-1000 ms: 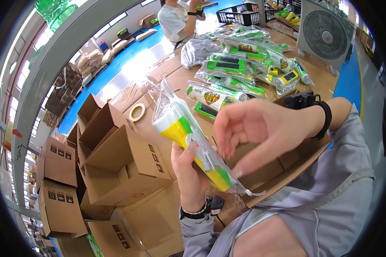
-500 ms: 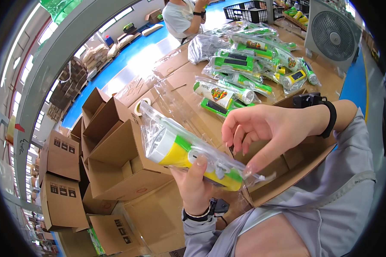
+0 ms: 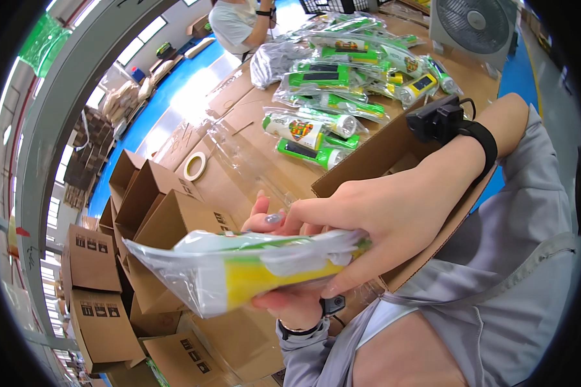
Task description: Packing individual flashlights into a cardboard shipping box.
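A yellow, green and white flashlight [image 3: 252, 277] in a clear plastic bag lies almost level between my hands, slightly blurred. My left hand [image 3: 297, 308] holds it from below and behind; its fingertips show above the bag's far edge, and the bag hides most of the palm. Over the bag's right end comes my right hand [image 3: 400, 213], thumb on the near side and fingers on the far side, closed on it. Loose film sticks out past the white head at the left. Right below my right forearm is an open cardboard box [image 3: 361, 169].
A pile of bagged flashlights [image 3: 323, 77] covers the far part of the cardboard-topped table. A tape roll [image 3: 195, 166] lies left of it. Open cardboard boxes [image 3: 168, 226] are stacked at the left. A fan [image 3: 474, 29] stands far right, and another person [image 3: 235, 26] is at the far side.
The bagged flashlight has tilted level and come lower and nearer. My right hand has moved left and closed on its right end, while my left hand has shifted underneath. The view has swung slightly.
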The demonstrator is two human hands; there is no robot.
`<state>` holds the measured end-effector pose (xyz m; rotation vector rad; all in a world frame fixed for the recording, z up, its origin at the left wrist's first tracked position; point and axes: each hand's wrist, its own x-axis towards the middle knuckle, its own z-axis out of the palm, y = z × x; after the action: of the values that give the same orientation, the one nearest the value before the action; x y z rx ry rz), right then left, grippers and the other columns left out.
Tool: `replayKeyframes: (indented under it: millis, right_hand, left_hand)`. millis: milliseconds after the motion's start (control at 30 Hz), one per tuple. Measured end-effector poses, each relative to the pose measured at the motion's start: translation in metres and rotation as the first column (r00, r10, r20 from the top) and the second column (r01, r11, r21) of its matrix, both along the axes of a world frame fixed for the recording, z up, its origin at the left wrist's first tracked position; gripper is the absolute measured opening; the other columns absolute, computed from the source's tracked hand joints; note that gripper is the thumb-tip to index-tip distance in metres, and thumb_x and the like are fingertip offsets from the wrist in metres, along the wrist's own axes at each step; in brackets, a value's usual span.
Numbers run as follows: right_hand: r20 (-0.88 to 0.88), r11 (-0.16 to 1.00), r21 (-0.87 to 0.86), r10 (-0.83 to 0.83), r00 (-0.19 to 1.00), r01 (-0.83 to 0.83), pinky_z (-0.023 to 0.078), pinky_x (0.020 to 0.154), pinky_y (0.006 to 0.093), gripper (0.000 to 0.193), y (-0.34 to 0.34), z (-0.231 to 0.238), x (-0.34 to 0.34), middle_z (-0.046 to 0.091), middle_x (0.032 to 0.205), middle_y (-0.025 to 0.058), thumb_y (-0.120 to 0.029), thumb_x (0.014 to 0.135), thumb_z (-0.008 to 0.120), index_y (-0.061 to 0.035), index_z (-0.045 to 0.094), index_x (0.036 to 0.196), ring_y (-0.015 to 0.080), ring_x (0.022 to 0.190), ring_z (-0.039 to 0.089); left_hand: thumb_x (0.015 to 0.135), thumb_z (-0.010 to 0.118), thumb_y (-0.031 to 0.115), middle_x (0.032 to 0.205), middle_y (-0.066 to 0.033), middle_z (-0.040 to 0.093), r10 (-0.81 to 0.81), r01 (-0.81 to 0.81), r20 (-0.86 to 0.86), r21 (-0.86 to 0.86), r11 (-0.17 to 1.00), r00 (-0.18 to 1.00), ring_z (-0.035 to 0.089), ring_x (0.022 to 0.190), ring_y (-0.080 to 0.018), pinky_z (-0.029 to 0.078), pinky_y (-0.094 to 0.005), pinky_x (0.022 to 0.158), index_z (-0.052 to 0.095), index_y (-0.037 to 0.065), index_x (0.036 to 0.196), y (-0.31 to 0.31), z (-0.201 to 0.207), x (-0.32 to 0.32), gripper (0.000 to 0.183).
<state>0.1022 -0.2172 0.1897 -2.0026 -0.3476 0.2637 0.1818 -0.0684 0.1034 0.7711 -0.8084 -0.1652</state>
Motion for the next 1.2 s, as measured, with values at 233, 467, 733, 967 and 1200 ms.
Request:
replayKeyframes:
  millis: [233, 467, 733, 967, 1200]
  right_hand:
    - [0.284, 0.912, 0.382, 0.037, 0.958, -0.148, 0.052, 0.067, 0.0343, 0.053, -0.055, 0.021, -0.027, 0.064, 0.095, 0.0185, -0.011, 0.083, 0.067, 0.005, 0.04, 0.126, 0.0279, 0.083, 0.065]
    - [-0.207, 0.79, 0.133, -0.569, 0.796, 0.599, 0.053, 0.064, 0.0346, 0.045, -0.084, 0.084, -0.101, 0.065, 0.082, 0.0219, -0.015, 0.078, 0.072, 0.0079, 0.051, 0.11, 0.0266, 0.077, 0.066]
    - [-0.695, 0.757, -0.585, -0.283, 0.661, -0.291, 0.05, 0.073, 0.0389, 0.053, -0.099, 0.024, -0.069, 0.065, 0.086, 0.0218, -0.044, 0.083, 0.062, 0.0069, 0.06, 0.098, 0.035, 0.084, 0.063]
    - [-0.694, 0.752, -0.551, -0.173, 0.699, -0.36, 0.05, 0.073, 0.0431, 0.049, -0.088, -0.03, -0.041, 0.064, 0.085, 0.0261, -0.037, 0.081, 0.056, 0.0106, 0.063, 0.09, 0.038, 0.081, 0.061]
    - [-0.495, 0.703, -0.661, -0.143, 0.857, -0.264, 0.053, 0.066, 0.0472, 0.032, -0.065, -0.035, -0.062, 0.064, 0.073, 0.0239, -0.023, 0.079, 0.051, 0.0051, 0.065, 0.073, 0.0401, 0.071, 0.064]
  left_hand:
    - [0.045, 0.086, 0.057, 0.15, -0.0233, 0.018, -0.249, 0.083, 0.503, 0.33, 0.94, 0.828, 0.022, 0.138, -0.0369, 0.026, -0.0452, 0.105, 0.031, 0.009, 0.142, -0.008, -0.01, 0.048, 0.121]
    - [0.033, 0.094, 0.038, 0.147, -0.0287, 0.017, -0.54, 0.043, 0.59, 0.65, 0.759, 0.6, 0.021, 0.137, -0.0424, 0.028, -0.0493, 0.107, 0.054, 0.012, 0.123, -0.039, -0.016, 0.044, 0.102]
    - [0.038, 0.095, 0.028, 0.121, -0.0159, 0.042, -0.491, 0.045, 0.459, 0.695, 0.718, 0.74, 0.045, 0.117, -0.0363, 0.043, -0.0434, 0.093, 0.042, 0.007, 0.11, -0.051, -0.039, 0.027, 0.092]
    - [0.058, 0.089, 0.024, 0.126, -0.0222, 0.044, -0.453, -0.048, 0.462, 0.738, 0.673, 0.762, 0.06, 0.089, -0.0405, 0.052, -0.0438, 0.072, 0.031, 0.006, 0.107, -0.049, -0.039, -0.015, 0.078]
    - [0.061, 0.088, 0.017, 0.109, -0.0172, 0.046, -0.646, -0.097, 0.374, 0.901, 0.422, 0.665, 0.058, 0.096, -0.0279, 0.054, -0.0363, 0.081, 0.026, 0.0, 0.112, -0.028, -0.03, -0.007, 0.082]
